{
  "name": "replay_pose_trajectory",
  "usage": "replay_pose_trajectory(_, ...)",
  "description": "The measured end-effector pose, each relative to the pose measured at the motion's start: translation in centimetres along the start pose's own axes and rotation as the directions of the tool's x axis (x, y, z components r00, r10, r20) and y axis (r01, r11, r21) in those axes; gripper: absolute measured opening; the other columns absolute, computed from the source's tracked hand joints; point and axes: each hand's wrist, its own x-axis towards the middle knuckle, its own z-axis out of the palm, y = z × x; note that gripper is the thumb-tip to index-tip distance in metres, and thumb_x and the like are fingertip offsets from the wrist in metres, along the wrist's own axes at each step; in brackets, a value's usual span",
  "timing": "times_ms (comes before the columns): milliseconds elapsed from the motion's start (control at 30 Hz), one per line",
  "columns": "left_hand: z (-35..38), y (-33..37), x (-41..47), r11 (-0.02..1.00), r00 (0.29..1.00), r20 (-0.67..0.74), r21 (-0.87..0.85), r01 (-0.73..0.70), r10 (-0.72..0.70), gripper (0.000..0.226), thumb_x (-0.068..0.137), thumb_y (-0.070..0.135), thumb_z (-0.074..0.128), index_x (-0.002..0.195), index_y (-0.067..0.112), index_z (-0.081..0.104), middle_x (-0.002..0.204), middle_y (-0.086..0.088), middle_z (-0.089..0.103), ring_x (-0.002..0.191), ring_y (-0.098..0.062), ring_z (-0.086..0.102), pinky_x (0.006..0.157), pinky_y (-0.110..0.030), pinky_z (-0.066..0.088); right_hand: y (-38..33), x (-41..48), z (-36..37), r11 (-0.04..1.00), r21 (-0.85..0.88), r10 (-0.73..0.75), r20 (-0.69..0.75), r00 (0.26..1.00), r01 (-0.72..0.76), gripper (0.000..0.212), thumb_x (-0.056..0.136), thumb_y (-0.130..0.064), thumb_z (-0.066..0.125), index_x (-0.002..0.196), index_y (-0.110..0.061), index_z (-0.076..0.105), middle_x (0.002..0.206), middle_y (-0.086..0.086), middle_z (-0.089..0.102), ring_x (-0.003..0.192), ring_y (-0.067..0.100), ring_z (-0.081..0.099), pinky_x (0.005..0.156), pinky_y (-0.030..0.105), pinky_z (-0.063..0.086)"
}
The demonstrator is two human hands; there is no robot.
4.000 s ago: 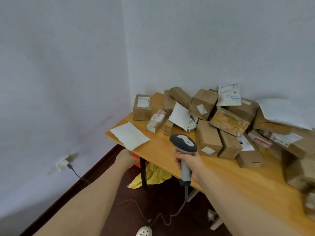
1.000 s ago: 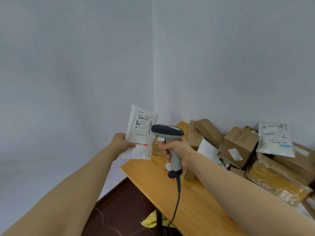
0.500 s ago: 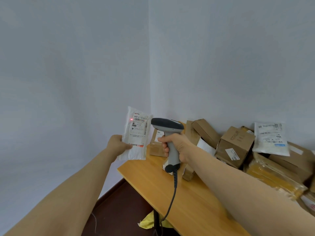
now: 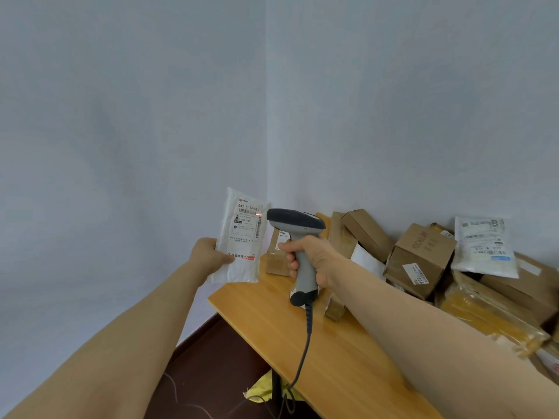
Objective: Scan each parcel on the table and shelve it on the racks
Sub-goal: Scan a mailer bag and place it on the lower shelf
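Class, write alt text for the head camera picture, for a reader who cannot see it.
A left hand holds a white parcel upright while the right hand aims a corded barcode scanner at its label, where a red light shows. Below them is a wooden table, with cardboard boxes piled at the right against a grey wall.

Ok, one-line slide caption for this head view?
The left hand holds up a white mailer while the right hand aims a corded scanner at its label, beside a table piled with parcels.

White mailer [image 4: 239,237] label: "642 L 14-00". Brown box [image 4: 423,252]: "FOCALURE", possibly; sticker [image 4: 416,275] "308".
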Motion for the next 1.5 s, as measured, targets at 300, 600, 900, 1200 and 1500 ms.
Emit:
replay_pose_trajectory(300,-0.3,-0.8,0.7,0.996,0.995,0.099,-0.087,0.036,-0.028,0.018,0.079,-0.002,0.073,0.093,0.005,0.064,0.096,-0.010,0.064,0.091,-0.029,0.061,0.078,-0.038,0.052,0.6,2.2,0.4,0.997,0.071,-0.022,-0.052,0.998,0.026,0.013,0.080,-0.005,0.073,0.088,-0.002,0.063,0.068,0.012,0.069,0.054,0.021,0.061,0.052,0.026,0.050)
replay_pose_trajectory(600,1.2,-1.8,0.2,0.895,0.880,0.475,-0.376,0.238,-0.035,0.030,0.083,0.000,0.069,0.112,0.008,0.065,0.111,-0.007,0.070,0.099,-0.023,0.067,0.080,-0.037,0.056,4.9,4.2,-1.7,0.993,0.114,0.026,-0.326,0.945,0.012,0.043,0.076,-0.004,0.077,0.114,-0.012,0.057,0.102,0.010,0.063,0.089,0.026,0.059,0.074,0.041,0.055)
replay_pose_trajectory(900,3.2,-4.5,-7.3,0.853,0.875,0.463,-0.392,0.344,-0.140,0.033,0.078,0.009,0.076,0.110,0.009,0.066,0.106,-0.007,0.073,0.100,-0.023,0.069,0.085,-0.037,0.058,8.6,2.0,-3.5,0.999,0.024,-0.016,-0.272,0.962,0.023,0.040,0.073,0.007,0.076,0.107,-0.004,0.058,0.106,0.011,0.063,0.095,0.027,0.058,0.075,0.039,0.049)
replay_pose_trajectory(1200,3.5,-11.4,-21.1,0.759,0.916,0.215,-0.512,0.401,-0.339,0.021,0.081,0.004,0.074,0.101,0.009,0.069,0.103,-0.005,0.074,0.091,-0.017,0.070,0.072,-0.027,0.059,17.1,-0.2,-1.9,0.974,-0.195,0.140,0.099,0.985,-0.119,0.030,0.076,0.000,0.077,0.103,0.000,0.064,0.101,0.015,0.065,0.078,0.025,0.061,0.048,0.026,0.049)
replay_pose_trajectory(1500,-2.2,-19.2,-37.1,0.677,0.860,0.057,-0.592,0.438,-0.507,0.024,0.081,0.002,0.074,0.103,0.009,0.069,0.095,-0.005,0.075,0.087,-0.018,0.072,0.071,-0.024,0.058,23.3,-9.3,8.3,0.921,-0.372,0.237,0.298,0.925,-0.116,0.043,0.064,0.012,0.080,0.103,0.005,0.066,0.098,0.018,0.070,0.090,0.035,0.067,0.078,0.046,0.056)
